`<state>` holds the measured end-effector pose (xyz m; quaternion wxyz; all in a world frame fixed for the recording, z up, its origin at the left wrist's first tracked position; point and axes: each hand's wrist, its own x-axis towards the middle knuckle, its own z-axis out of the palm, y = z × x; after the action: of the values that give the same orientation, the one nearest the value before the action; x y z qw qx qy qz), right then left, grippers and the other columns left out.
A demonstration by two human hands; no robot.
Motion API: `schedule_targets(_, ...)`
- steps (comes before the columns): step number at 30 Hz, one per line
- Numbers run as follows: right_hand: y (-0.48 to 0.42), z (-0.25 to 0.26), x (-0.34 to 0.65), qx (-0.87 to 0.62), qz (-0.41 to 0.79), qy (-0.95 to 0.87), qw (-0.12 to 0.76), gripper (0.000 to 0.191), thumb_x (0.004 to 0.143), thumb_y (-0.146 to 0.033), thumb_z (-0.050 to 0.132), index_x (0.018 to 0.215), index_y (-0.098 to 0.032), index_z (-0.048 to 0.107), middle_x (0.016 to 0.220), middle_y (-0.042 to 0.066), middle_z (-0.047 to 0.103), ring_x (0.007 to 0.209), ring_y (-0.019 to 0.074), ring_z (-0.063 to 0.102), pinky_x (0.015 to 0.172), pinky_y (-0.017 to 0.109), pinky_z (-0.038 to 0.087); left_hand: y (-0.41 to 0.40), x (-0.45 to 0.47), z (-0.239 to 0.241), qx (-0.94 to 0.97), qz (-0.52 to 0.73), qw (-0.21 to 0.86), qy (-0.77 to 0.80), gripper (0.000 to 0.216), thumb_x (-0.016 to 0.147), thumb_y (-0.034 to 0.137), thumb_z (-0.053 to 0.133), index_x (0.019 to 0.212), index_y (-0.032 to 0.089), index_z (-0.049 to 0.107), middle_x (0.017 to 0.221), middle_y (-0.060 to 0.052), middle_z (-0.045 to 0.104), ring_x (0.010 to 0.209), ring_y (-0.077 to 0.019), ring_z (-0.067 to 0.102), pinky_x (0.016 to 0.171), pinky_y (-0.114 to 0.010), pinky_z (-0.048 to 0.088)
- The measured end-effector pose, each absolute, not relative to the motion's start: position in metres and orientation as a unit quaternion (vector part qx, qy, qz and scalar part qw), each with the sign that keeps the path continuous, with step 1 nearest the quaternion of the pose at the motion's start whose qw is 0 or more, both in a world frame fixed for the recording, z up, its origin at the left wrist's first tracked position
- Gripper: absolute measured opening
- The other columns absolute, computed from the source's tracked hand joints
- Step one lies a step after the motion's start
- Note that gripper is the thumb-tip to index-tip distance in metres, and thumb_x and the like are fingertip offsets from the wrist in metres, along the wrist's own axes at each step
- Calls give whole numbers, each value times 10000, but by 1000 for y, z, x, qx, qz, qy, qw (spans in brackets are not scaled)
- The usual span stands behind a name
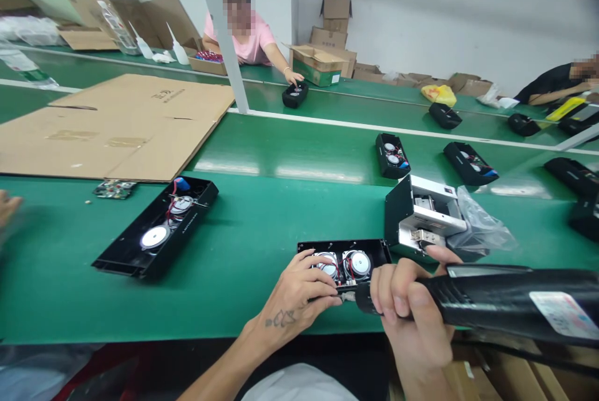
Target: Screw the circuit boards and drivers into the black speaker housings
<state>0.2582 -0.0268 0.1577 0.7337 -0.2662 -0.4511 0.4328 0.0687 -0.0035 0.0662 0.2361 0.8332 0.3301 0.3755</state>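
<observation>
A black speaker housing [381,251] with two round white-backed speakers and red wires lies in front of me at the table's near edge. My left hand [302,289] grips its near left side, fingers over the wall and thumb low on the near side. In my right hand [412,301] is a black electric screwdriver [491,298], held level with its tip end pointing left at the housing's near wall. The bit itself is hard to make out there. Just beyond stands a black and white screw feeder [423,214] with a clear plastic bag beside it.
Another open housing [154,226] and a small circuit board [115,189] lie left, near flattened cardboard [112,126]. More housings [392,154] sit on the green belt. Across it, a person in pink [255,45] touches a housing [294,95]. A blurred hand [7,207] shows far left.
</observation>
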Motion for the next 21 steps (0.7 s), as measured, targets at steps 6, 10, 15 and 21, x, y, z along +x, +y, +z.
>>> schedule_targets(6,-27,160,252,-244,450,-468,720,329,1057,-270,685,1356,-361,582,633,-99,536,440,118,448,448,268,426,-7,74,70,814,408,234,341,199,1026,347,780,847,264,806,867,44,844,1104,-228,786,1177,-469,475)
schedule_targets(10,-28,160,252,-244,447,-485,711,362,1058,-257,690,1379,-367,565,651,-93,557,469,125,492,475,272,449,-8,78,69,801,430,218,356,218,1028,328,775,821,260,771,835,65,834,1054,-214,788,1121,-441,488)
schedule_targets(15,-31,153,252,-253,435,-502,703,369,1076,-245,653,1406,-357,531,662,-98,548,475,116,492,484,266,445,-10,81,66,807,426,195,359,178,1001,265,796,827,264,757,833,67,831,1042,-215,781,1119,-452,498)
schedule_targets(21,-30,141,255,-281,430,-511,689,398,1068,-211,663,1415,-347,523,704,-96,600,511,108,543,535,272,470,-10,76,68,837,326,146,415,481,700,367,1049,1050,229,750,1250,-85,797,1339,-409,656,1193,-676,457)
